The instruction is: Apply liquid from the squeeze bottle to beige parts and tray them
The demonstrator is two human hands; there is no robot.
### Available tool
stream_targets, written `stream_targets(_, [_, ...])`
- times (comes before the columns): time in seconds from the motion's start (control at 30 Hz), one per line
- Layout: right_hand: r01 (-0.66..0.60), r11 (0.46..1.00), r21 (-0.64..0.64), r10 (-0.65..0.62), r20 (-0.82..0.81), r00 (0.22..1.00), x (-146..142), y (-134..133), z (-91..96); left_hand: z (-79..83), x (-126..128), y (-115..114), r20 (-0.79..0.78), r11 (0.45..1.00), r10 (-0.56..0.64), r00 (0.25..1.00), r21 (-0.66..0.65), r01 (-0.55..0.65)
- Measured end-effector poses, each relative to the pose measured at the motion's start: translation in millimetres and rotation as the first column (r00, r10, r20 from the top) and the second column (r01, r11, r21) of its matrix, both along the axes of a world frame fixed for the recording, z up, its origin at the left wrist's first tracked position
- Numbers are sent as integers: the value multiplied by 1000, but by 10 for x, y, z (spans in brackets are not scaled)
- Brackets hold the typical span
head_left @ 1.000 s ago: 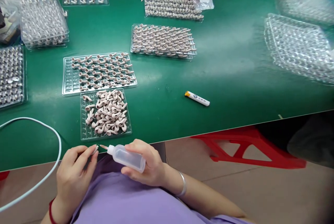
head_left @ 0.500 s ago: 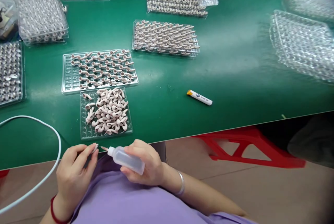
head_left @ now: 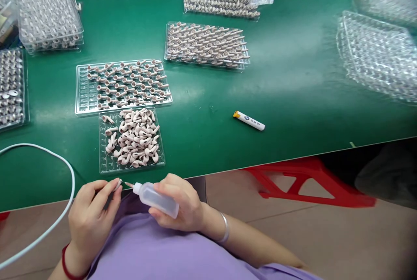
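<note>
My right hand is wrapped round a small translucent squeeze bottle, its thin nozzle pointing left. The nozzle tip touches a tiny part pinched between the fingertips of my left hand, just below the table's front edge. Too little of the part shows to name it. Right above my hands, a small clear tray holds a loose heap of pinkish earbud shells. Behind it a wider clear tray has the same shells laid out in rows.
A green table carries more filled trays at the back and left, and stacked empty clear trays at right. A white pen-like tube lies mid-table. A white cable loops at left. A red stool stands under the edge.
My hands keep the same hold on the bottle and the part. The view has drifted slightly, so the trays sit a little higher in the picture.
</note>
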State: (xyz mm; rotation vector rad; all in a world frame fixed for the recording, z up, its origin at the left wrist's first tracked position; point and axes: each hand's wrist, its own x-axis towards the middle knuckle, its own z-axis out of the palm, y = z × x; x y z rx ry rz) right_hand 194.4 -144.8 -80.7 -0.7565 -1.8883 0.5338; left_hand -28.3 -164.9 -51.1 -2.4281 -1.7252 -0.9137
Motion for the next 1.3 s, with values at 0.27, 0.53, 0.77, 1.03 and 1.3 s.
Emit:
stream_targets(0.27, [7,1000,8,-7,-2,1000,-4,2,-22,-8,2,12,0,1000,-2,1000,5,2])
stream_targets(0.53, [-27,943,-332,-34,-174,984,80,-64,91,62,35,-118,227,993,71,971,-104,-48])
stream_targets(0.77, [13,995,-95,-14,-9,1000,-121,-68,59,30,164,-230,573,661,458,679,-731,170])
stream_targets(1.03, [62,996,59,-70,143,987,-218,-73,-33,-46,236,-109,467,386,722,511,-884,263])
stream_targets(1.3, [91,996,22,-93,121,988,-234,-92,-80,-21,268,-47,515,418,716,471,-857,301])
